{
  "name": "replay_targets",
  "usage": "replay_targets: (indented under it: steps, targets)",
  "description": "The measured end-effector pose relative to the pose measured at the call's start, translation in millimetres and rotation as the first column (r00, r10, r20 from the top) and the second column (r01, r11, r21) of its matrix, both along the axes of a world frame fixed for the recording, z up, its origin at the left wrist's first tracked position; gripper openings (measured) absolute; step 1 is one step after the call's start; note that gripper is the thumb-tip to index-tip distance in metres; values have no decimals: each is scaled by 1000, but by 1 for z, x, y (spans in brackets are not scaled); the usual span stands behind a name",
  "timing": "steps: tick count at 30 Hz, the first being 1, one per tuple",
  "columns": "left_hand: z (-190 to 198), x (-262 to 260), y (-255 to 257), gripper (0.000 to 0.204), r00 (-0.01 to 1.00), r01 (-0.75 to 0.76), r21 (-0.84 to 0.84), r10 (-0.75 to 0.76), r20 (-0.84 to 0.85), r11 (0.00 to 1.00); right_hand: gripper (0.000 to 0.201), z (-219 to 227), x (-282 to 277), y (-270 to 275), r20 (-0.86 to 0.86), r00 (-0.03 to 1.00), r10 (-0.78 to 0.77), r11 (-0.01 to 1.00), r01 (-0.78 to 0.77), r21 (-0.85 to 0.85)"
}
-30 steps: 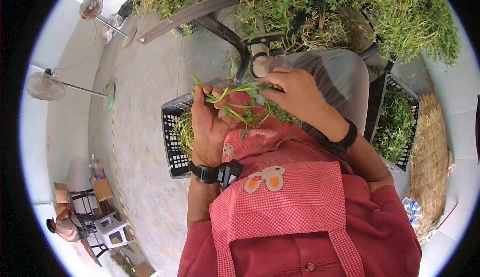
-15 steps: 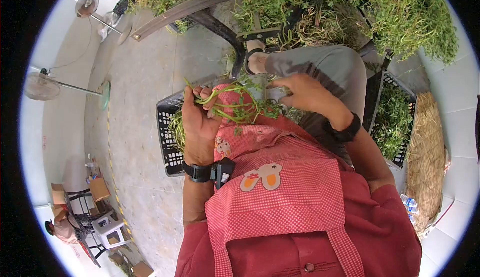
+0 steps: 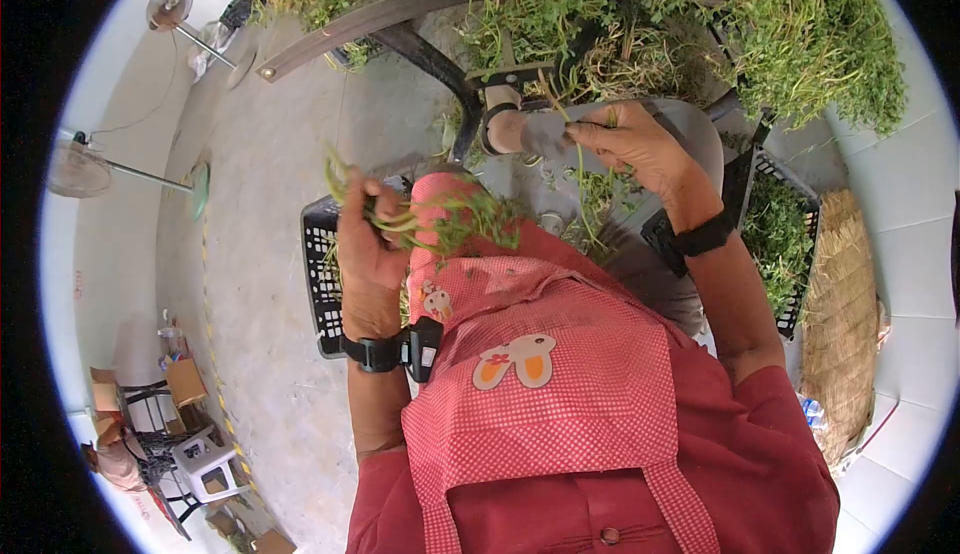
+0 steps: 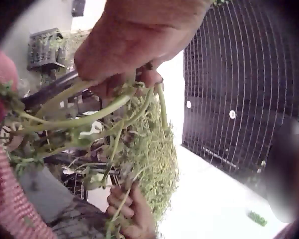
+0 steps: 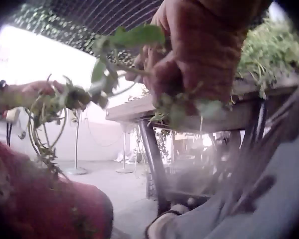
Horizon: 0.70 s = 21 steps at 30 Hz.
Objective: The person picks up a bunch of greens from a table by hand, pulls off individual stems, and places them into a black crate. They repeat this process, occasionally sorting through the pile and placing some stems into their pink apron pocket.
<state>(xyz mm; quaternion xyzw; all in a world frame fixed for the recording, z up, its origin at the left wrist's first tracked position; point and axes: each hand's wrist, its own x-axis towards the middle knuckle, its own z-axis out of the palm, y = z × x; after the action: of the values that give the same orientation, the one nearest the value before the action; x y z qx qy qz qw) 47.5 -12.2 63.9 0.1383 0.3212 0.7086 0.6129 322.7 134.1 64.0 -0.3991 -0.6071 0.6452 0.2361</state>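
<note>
In the head view the left hand [image 3: 372, 239] grips a small bunch of green stems [image 3: 455, 216], whose leafy ends hang over the apron's red cloth. The right hand [image 3: 638, 152], higher and to the right, pinches a stem [image 3: 582, 179] with leaves dangling below it. A gap separates the two hands. From the left wrist, curled fingers [image 4: 139, 40] show around thick stems [image 4: 89, 119], and the right hand [image 4: 132, 211] appears lower down. In the right wrist view the right hand [image 5: 194, 59] is close up with blurred leaves near its fingers.
Heaped greens [image 3: 800, 24] cover the wooden-edged table [image 3: 370, 26] ahead. A black crate [image 3: 322, 284] stands beside the left forearm, another crate [image 3: 780, 239] of greens at right, near a straw roll [image 3: 848, 314]. Fans [image 3: 170, 4] and a seated person [image 3: 120, 462] are at left.
The right hand has moved away from the bunch, up and to the right, with a stem now in its fingers. Holding its bunch, the left hand has shifted left.
</note>
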Motion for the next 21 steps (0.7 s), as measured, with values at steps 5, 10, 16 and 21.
replay_targets:
  steps: [5,10,16,21]
  targets:
    - [10,53,15,23,938,127,-195,-181,-294,973,28,40,-23,-10,-30,992,125,991,-123,61]
    - [6,82,26,14,852,258,-43,-248,-462,965,28,42,-54,-15,-8,966,260,920,-245,307]
    - [10,65,18,14,913,159,-100,-185,-364,982,32,29,-36,-16,42,972,231,919,-232,319]
    - [8,68,19,14,935,85,-87,-110,-337,993,30,3,-31,-39,53,948,314,916,-318,245]
